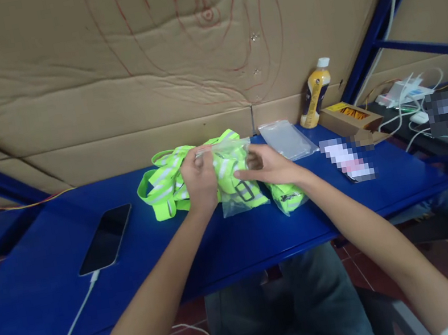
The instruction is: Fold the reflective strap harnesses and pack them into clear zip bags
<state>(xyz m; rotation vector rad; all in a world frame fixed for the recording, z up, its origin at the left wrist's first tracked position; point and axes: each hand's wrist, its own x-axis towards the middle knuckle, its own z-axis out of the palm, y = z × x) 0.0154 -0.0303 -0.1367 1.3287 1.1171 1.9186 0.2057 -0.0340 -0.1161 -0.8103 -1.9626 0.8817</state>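
Note:
A clear plastic bag [231, 208] is held upright above the table, with a folded neon-yellow reflective strap [228, 169] and its dark buckle inside. My left hand [200, 182] is closed on the bag's left upper edge. On the other side, my right hand [272, 166] has its thumb across the bag's front and its fingers curled at the right edge. More loose reflective straps [162, 187] lie heaped behind and left of my left hand. Under my right hand rests another bagged strap [288, 198], partly covered by the wrist.
A phone [106, 239] on a white charging cable [71, 321] lies at left on the blue table [149, 284]. Flat clear bags [286, 140], a yellow drink bottle [316, 94], an open cardboard box [352, 120] and a blurred-out item [346, 160] are at right. Cardboard [67, 114] walls the back.

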